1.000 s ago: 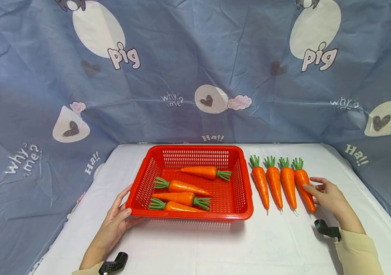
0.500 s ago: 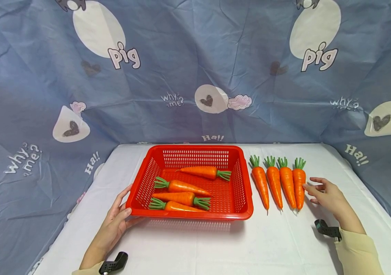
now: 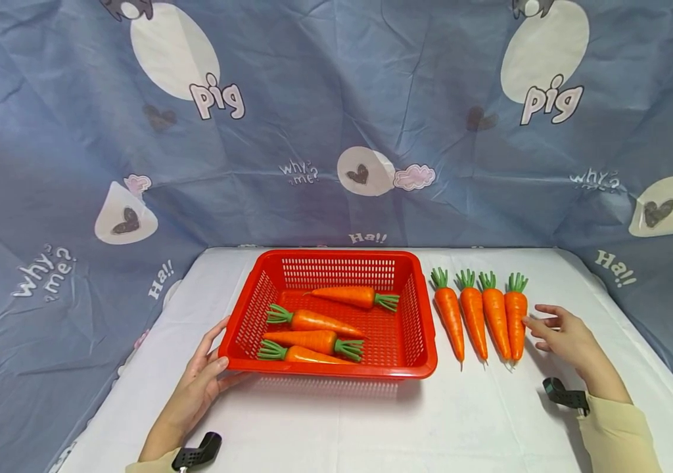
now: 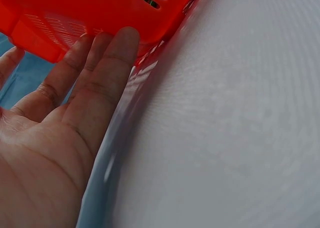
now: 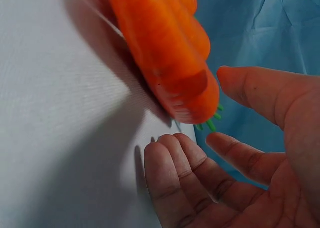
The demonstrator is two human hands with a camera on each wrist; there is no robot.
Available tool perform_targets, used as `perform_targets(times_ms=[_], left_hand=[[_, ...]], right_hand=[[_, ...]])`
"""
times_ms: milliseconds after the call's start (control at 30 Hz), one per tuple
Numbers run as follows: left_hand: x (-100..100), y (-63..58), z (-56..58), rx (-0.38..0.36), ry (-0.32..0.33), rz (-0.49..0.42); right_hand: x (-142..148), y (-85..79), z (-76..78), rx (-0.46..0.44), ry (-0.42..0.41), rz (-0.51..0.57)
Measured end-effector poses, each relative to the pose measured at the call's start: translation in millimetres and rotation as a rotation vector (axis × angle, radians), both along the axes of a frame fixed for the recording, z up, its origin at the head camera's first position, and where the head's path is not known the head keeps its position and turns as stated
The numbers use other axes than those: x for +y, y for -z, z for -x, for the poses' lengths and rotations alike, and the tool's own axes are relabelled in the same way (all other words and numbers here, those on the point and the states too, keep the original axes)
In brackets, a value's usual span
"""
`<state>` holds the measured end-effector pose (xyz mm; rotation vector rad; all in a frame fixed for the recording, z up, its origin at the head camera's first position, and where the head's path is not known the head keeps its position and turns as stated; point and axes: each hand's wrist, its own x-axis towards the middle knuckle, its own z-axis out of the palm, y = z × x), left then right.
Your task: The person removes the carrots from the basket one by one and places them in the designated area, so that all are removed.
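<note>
End carrot lies on the cloth at the R end of a 4-carrot row, all w/ green tops at the far side, tips toward the person. Its tip meets the next 1's; the other 2 tips stand apart. R hand is just beside it, fingers loosely bent, nothing gripped; thumb tip v. close to the skin, but can't tell for sure if it's touching.

Step in hand: looks like straightening the row, or setting up a pick, can't say which. Next move prob calls for light thumb + finger contact on the end carrot, as a round body could roll into its neighbor.

L of the row, basket, red plastic, slotted walls, holds 4 more carrots lying crosswise, tops pointing mixed ways: 1 near far wall, 3 near front. L hand is at its near L corner, fingers extended against the outside, thumb at the rim, no fist.

Surface: white, lightly creased. Behind: blue-gray backdrop w/ "pig", "why me?", "Ha!!" prints. Black wrist cams on both arms, beige sleeves.
</note>
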<state>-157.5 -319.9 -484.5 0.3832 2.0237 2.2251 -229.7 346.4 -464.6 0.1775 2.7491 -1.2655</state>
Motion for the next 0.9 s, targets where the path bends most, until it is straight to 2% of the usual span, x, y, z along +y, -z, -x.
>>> perform_targets(times_ms=[267,567,900], left_hand=[[0,-0.5,-0.6,0.025,0.013,-0.006],[0,-1.9,-0.2,0.027,0.023,-0.009],[-1,-2.2,-0.8,0.036,0.034,-0.022]], right_hand=[[-2,-10.4,2.8,0.068,-0.043,-0.034],[-12,-32.3,9.1,0.146,-0.075,-0.099],[-36,-60.3,19.0,0.206,-0.134,-0.165]])
